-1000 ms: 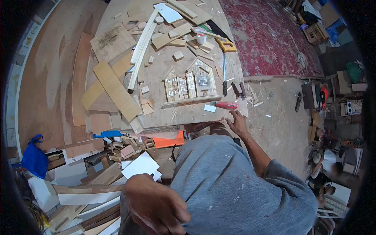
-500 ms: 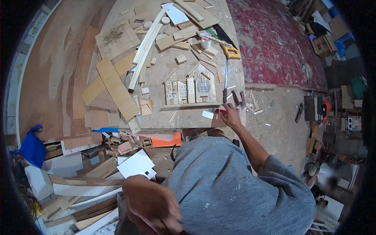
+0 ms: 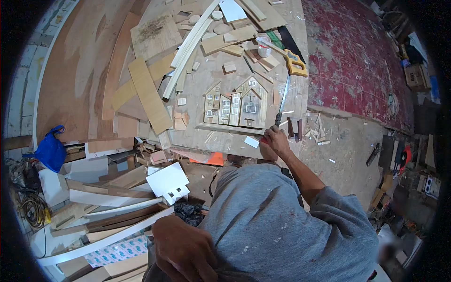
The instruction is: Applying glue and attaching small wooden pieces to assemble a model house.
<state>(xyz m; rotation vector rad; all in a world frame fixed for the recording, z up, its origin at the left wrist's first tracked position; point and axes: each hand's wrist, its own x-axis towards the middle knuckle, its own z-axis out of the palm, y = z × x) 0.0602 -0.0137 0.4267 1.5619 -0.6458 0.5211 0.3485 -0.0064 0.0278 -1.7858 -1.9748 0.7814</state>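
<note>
My right hand (image 3: 277,142) is at the front edge of the wooden worktable, its fingers closed on a small red object (image 3: 265,140) whose kind is mostly hidden. Just left of it lies a small white rectangular piece (image 3: 252,141). Beyond the hand, a miniature wooden house front (image 3: 250,107), with gables and small white-framed windows, lies along a wooden strip (image 3: 230,128). A thin blade-like tool with a dark handle (image 3: 278,119) lies just past my fingers. My left hand (image 3: 185,246) hangs low over my lap, fingers loosely apart, with nothing seen in it.
A yellow-handled handsaw (image 3: 296,63), a white tub (image 3: 264,49) and several wood offcuts (image 3: 150,96) lie across the table. Scrap boards (image 3: 117,195) and a white panel with cutouts (image 3: 168,182) crowd the floor at left. A blue bag (image 3: 50,149) hangs at far left.
The view has shifted, so the table appears farther right. My left hand has turned, its back now showing more and its fingers pointing down. My right hand stays by the red object.
</note>
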